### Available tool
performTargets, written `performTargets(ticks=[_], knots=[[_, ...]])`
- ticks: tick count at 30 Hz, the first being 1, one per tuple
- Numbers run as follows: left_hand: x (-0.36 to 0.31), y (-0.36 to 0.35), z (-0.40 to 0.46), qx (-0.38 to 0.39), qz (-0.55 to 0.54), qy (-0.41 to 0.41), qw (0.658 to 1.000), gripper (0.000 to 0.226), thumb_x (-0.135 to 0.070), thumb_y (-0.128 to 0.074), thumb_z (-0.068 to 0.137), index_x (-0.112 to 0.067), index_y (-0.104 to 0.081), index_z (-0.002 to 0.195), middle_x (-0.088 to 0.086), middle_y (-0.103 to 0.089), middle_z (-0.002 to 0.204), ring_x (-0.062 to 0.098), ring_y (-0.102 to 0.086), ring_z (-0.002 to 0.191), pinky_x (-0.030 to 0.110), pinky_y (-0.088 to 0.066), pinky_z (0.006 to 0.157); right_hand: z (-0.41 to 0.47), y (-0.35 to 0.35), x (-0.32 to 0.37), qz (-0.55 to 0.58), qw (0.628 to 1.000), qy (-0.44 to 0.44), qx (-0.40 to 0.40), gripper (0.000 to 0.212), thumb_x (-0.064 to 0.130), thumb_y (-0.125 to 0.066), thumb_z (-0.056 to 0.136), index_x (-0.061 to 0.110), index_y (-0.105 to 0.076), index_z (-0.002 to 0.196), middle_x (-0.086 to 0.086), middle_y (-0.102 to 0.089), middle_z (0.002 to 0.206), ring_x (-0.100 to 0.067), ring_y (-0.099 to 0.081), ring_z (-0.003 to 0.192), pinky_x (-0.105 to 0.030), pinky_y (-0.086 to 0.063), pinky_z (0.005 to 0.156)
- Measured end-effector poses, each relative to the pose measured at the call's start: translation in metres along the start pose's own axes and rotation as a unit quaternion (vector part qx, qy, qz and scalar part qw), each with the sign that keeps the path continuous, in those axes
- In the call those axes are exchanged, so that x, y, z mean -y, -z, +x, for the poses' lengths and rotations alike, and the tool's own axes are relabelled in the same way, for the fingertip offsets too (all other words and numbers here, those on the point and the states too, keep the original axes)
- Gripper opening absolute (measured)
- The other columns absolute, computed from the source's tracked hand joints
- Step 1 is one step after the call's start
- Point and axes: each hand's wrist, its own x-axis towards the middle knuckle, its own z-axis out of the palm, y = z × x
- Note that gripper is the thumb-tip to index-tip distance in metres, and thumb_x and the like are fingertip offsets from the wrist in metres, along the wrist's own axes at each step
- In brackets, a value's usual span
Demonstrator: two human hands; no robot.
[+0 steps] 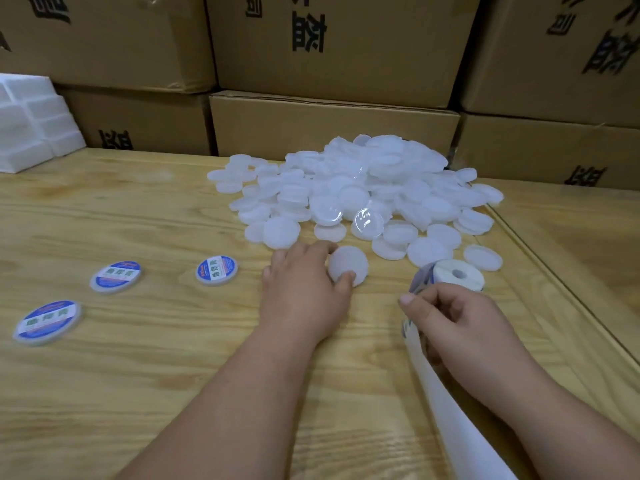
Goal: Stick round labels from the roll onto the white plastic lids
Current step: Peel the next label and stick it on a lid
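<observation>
A big heap of white plastic lids (363, 188) lies on the wooden table (138, 209) at the centre back. My left hand (304, 292) grips one bare white lid (349, 263) at the heap's near edge, thumb on its front rim. My right hand (457, 320) pinches the label strip (420, 278) coming off the label roll (457, 273), which lies flat just beyond its fingers. White backing paper (450, 410) trails from that hand toward me. Three labelled lids sit at the left, blue and white: (217, 270), (116, 276), (48, 321).
Stacked cardboard boxes (332, 129) wall off the table's far side. White foam blocks (31, 123) stand at the back left corner. A seam (561, 289) in the tabletop runs diagonally on the right.
</observation>
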Motion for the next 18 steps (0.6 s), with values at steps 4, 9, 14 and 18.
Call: performTargets(ticks=[4, 9, 14, 18], knots=[[-0.006, 0.007, -0.004, -0.063, -0.141, -0.027, 0.988, 0.006, -0.035, -0.064, 0.087, -0.031, -0.061, 0.088, -0.015, -0.057, 0.104, 0.01, -0.051, 0.107, 0.027, -0.04, 0.094, -0.006, 0.006, 0.003, -0.07, 0.993, 0.015, 0.094, 0.037, 0.052, -0.061, 0.073, 0.017, -0.054, 0.068, 0.005, -0.046, 0.053, -0.012, -0.042, 0.05, -0.026, -0.036, 0.053], [-0.022, 0.009, -0.021, 0.03, -0.375, -0.066, 0.924, 0.012, -0.015, -0.053, 0.067, -0.016, -0.042, 0.063, -0.012, -0.069, 0.098, -0.002, -0.063, 0.097, 0.019, -0.047, 0.076, -0.001, 0.006, -0.004, -0.048, 0.997, 0.007, 0.062, 0.027, 0.019, -0.063, 0.092, 0.004, -0.054, 0.071, 0.0, -0.042, 0.057, -0.011, -0.037, 0.053, -0.031, -0.032, 0.055], [-0.029, 0.009, -0.03, 0.173, -0.386, -0.098, 0.901, 0.035, -0.025, -0.06, 0.08, -0.049, -0.051, 0.105, -0.013, -0.07, 0.085, 0.005, -0.063, 0.071, 0.015, -0.046, 0.065, 0.002, 0.007, -0.006, 0.019, 0.999, -0.009, 0.036, 0.026, 0.025, -0.066, 0.093, 0.01, -0.061, 0.071, 0.002, -0.049, 0.059, -0.013, -0.042, 0.055, -0.029, -0.035, 0.056], [-0.029, 0.008, -0.029, 0.186, -0.345, -0.108, 0.914, 0.03, -0.032, -0.071, 0.085, -0.039, -0.061, 0.112, -0.013, -0.071, 0.092, 0.001, -0.066, 0.083, 0.009, -0.045, 0.071, 0.002, 0.007, -0.004, 0.068, 0.997, -0.019, 0.043, 0.028, 0.04, -0.066, 0.078, 0.012, -0.068, 0.079, -0.008, -0.057, 0.068, -0.018, -0.048, 0.064, -0.036, -0.039, 0.064]])
